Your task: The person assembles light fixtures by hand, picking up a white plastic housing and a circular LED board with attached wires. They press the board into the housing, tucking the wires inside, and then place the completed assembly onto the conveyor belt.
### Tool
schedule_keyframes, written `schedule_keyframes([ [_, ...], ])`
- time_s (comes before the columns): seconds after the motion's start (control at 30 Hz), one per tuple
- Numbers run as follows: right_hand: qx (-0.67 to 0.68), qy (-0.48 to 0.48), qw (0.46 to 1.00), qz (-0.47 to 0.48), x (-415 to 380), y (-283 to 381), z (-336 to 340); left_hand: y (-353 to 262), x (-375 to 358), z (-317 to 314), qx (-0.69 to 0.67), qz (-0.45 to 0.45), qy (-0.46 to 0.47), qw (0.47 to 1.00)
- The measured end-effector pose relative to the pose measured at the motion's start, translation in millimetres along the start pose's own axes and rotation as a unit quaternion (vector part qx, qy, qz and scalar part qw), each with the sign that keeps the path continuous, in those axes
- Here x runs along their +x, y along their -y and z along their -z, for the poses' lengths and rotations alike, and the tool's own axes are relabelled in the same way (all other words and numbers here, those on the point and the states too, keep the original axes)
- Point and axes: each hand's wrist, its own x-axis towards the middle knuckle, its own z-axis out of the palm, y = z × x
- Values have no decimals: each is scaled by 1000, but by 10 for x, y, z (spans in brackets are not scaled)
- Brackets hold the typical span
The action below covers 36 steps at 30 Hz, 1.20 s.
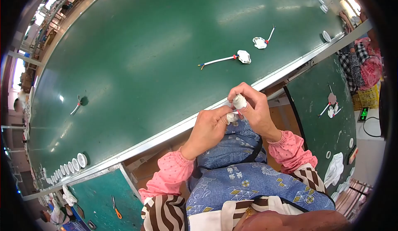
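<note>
My left hand (208, 128) and my right hand (258, 111) meet over the front edge of the green table, fingers pinched together. Between them shows a short piece of white cable (235, 112) with a red collar; its ends are hidden by my fingers. White wrapping covers the thumb tips of both hands. Farther out on the table lies a white cable part (244, 57) with a flat white body, a red collar and bare-coloured wire ends. Beside it rests a similar white part (260, 43), its cable pointing away.
White round cups (82, 160) stand in a row at the left edge. Another small cable part (77, 104) lies far left. Orange-handled scissors (117, 210) rest on the lower-left side table. On the right side table are more parts (331, 111) and a white cloth (334, 169). A co-worker sits right.
</note>
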Motion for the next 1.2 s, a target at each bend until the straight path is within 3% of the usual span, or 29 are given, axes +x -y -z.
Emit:
schedule_keyframes([
  [0.1,45,-24,999,-12,59,-71,33,27,46,-128,-16,-66,-82,994],
  [0.27,4,-61,998,30,149,-179,43,-151,-52,-267,73,-59,-117,989],
  [0.47,87,-14,996,-33,127,-160,166,-102,0,-104,121,-54,-51,990],
  [0.6,230,-77,966,-92,219,-108,381,-112,-98,51,145,-23,-87,985],
  [0.73,312,-94,934,-144,203,-129,339,-138,-112,47,218,-85,-123,965],
  [0.93,247,-72,962,-97,112,-71,419,-237,-219,81,310,-165,-55,935],
  [1.03,248,-57,964,-73,152,-52,457,-185,-136,70,251,-173,-129,943],
  [1.1,252,-57,964,-61,189,-6,447,-89,-175,94,58,-33,-121,990],
  [1.17,322,-64,942,-69,195,-40,450,-111,-118,76,-171,99,-125,972],
  [1.2,354,-59,930,-82,190,-59,442,62,-110,57,-177,101,-106,973],
])
